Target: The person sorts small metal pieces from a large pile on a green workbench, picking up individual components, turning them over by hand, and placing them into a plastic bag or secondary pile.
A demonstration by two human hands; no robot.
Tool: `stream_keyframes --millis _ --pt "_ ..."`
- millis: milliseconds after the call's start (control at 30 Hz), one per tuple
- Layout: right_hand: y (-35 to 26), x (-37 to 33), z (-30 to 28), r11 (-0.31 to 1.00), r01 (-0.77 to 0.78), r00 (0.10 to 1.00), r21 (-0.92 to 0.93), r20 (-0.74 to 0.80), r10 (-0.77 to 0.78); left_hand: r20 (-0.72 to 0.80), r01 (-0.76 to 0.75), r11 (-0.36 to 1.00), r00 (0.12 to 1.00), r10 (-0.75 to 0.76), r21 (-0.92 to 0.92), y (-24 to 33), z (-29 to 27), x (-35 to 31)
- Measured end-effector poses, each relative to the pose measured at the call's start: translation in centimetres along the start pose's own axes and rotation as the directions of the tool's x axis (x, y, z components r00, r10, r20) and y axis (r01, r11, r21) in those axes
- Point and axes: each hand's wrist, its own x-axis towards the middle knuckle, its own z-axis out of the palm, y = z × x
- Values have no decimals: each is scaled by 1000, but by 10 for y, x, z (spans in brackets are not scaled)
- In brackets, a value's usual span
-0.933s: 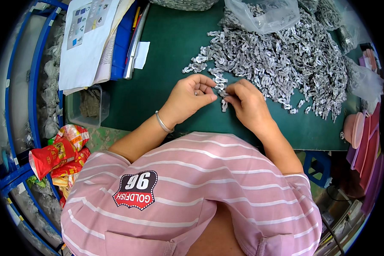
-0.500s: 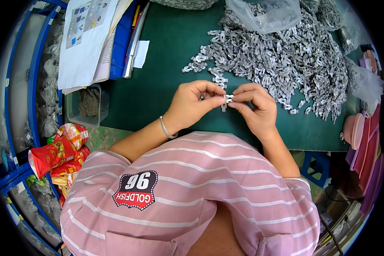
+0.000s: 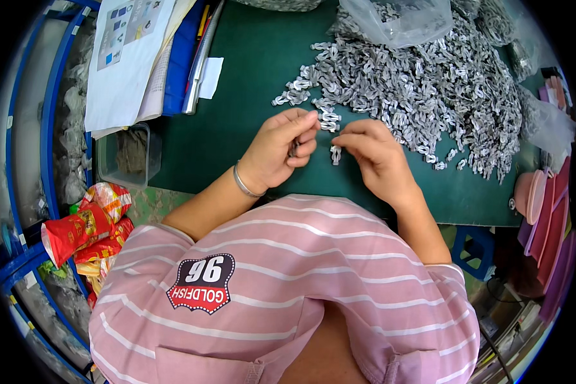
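My left hand [image 3: 281,147] is closed above the green table, thumb pressed on the index finger. A small dark metal clip [image 3: 293,148] shows in its curled fingers. To the right, my right hand [image 3: 376,157] has its fingertips pinched together; anything between them is hidden. Just below those fingertips lies a single silver metal clip [image 3: 336,155]. A short row of similar clips [image 3: 329,120] lies between my hands, running toward a large heap of grey metal clips [image 3: 416,89] at the far right.
A clear plastic bag [image 3: 400,29] lies on the heap. Papers [image 3: 125,64], a blue folder [image 3: 179,70] and a metal rod [image 3: 201,64] lie at far left. A plastic tub [image 3: 153,157] stands by the table's left edge. Blue shelving [image 3: 54,109] is further left.
My hands have moved apart from a shared pinch on a light metal clip. The left has drawn back left and curled. The single clip below my right fingertips shows more fully.
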Motion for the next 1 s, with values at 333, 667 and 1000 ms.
stream_keyframes --millis 333,667,1000 --pt "5 -6 -1 992 -66 986 -111 148 82 -108 -107 871 978 180 479 -3 11 -7" --pt "4 -10 6 988 154 982 -35 -108 -156 50 -226 628 957 286 744 -9 23 -12" --pt "2 0 4 977 214 942 0 -265 -207 -47 -177 956 980 193 233 -6 10 -9"
